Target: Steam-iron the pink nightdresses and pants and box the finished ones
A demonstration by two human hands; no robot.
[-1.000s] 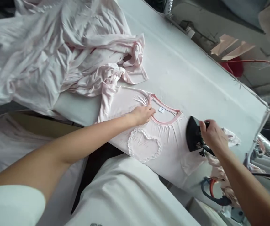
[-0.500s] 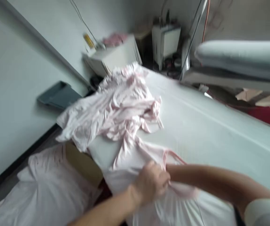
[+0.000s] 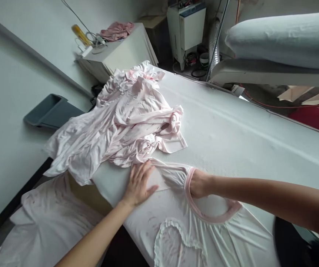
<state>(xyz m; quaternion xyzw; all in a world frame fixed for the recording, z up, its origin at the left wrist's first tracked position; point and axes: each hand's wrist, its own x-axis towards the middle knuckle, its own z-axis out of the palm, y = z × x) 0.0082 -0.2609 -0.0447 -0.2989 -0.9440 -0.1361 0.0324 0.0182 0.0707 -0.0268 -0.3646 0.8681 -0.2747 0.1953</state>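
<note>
A pale pink garment (image 3: 215, 241) with a pink-edged round neck opening and a ruffled lace trim lies spread over the padded white board. My left hand (image 3: 139, 183) rests flat on its sleeve side, fingers stretched and thumb apart. Through the neck opening goes my right hand (image 3: 199, 183); its fingers are hidden under the cloth. Just beyond both hands, a crumpled heap of pale pink garments (image 3: 126, 122) covers the left part of the board.
The white board (image 3: 231, 148) runs to the right. More pale cloth (image 3: 56, 218) hangs at lower left near a cardboard box (image 3: 88, 194). A grey bin (image 3: 50, 111) is by the wall. A padded white arm (image 3: 281, 40) juts in at upper right. A dark object (image 3: 289, 241) sits at lower right.
My left hand has moved from the neck edge, where it was closed on cloth, to lie flat on the sleeve side. The neck opening is now spread around my right wrist.
</note>
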